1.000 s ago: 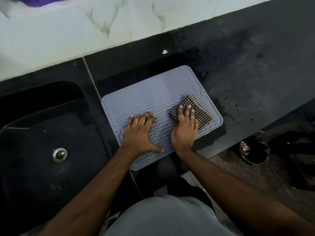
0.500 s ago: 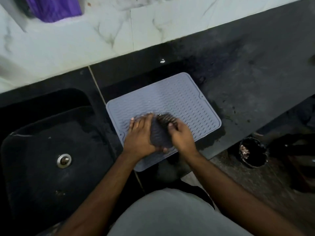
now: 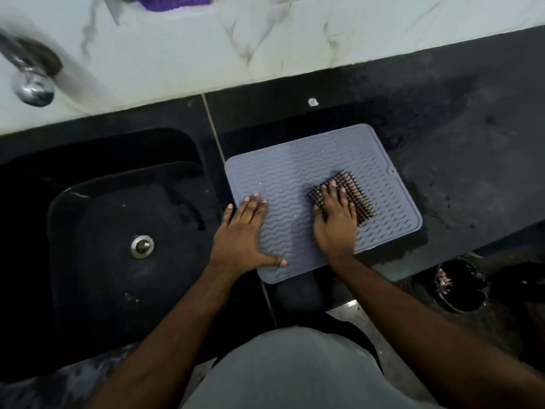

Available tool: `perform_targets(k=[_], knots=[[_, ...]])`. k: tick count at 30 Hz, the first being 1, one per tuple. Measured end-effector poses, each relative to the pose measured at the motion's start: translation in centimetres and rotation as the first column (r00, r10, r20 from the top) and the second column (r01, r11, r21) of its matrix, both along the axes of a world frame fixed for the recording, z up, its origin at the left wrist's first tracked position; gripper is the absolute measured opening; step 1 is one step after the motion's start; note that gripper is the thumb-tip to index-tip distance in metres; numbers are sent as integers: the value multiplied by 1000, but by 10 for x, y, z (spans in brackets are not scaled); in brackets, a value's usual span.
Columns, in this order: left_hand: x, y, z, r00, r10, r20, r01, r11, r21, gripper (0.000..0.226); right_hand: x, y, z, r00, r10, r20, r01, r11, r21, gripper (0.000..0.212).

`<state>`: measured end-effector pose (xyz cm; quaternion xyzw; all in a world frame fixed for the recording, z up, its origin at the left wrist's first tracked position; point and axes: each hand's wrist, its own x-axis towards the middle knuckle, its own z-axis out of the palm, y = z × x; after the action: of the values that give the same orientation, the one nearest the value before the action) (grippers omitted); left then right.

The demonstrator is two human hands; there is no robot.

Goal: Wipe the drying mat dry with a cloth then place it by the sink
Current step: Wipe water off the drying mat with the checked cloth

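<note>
Drying mat (image 3: 309,172) is lying flat on the dark counter (image 3: 472,149) just right of the sink (image 3: 124,231). Left hand (image 3: 244,234) is pressing its near-left edge with straight fingers, while right hand (image 3: 336,222) is lying flat on the checked cloth (image 3: 354,193), hiding much of it.

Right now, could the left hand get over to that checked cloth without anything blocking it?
Probably yes. The left hand lies flat on the drying mat near its sink-side edge, and only bare mat separates it from the cloth. The right hand already presses on the cloth, though, covering its near part.

Dim, soft light with faint shadows; the tap (image 3: 31,81) and frame edges are blurred and stretched.
</note>
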<state>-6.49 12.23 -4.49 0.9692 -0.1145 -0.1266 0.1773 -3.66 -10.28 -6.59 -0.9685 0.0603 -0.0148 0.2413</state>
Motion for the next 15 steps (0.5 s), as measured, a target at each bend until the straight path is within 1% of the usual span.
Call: perform_targets(k=[1, 3, 5, 7, 9, 11, 12, 13, 14, 15], knots=[[0, 0, 1, 1000, 2, 6, -2, 1000, -2, 142, -6, 9, 0, 1000, 28, 13, -28, 1000, -12, 57], [1, 0, 0, 1000, 15, 12, -15, 1000, -2, 143, -20, 25, -1, 989, 144, 40, -141, 987, -73, 60], [1, 0, -1, 1000, 24, 12, -24, 1000, 5, 138, -32, 41, 0, 974, 225, 26, -223, 974, -48, 62], [1, -1, -4, 999, 35, 30, -35, 999, 3, 125, -43, 55, 0, 957, 289, 4, -289, 957, 27, 63], [0, -1, -5, 997, 50, 52, -50, 999, -7, 112, -48, 66, 4, 923, 385, 9, -383, 916, 119, 60], [0, -1, -3, 995, 62, 78, -59, 998, -37, 108, -51, 69, 15, 902, 432, -24, -409, 870, 276, 54], [0, -2, -2, 995, 62, 71, -58, 997, -59, 112, -50, 69, 24, 904, 420, -78, -361, 850, 383, 50], [0, -2, 0, 996, 59, 61, -53, 995, -82, 121, -47, 66, 36, 915, 374, -152, -249, 819, 517, 46], [1, -2, 1, 997, 52, 55, -47, 994, -97, 133, -43, 63, 49, 925, 306, -228, -83, 745, 662, 40], [1, -3, 2, 998, 38, 52, -33, 994, -102, 142, -39, 57, 61, 930, 231, -286, 85, 623, 778, 33]])
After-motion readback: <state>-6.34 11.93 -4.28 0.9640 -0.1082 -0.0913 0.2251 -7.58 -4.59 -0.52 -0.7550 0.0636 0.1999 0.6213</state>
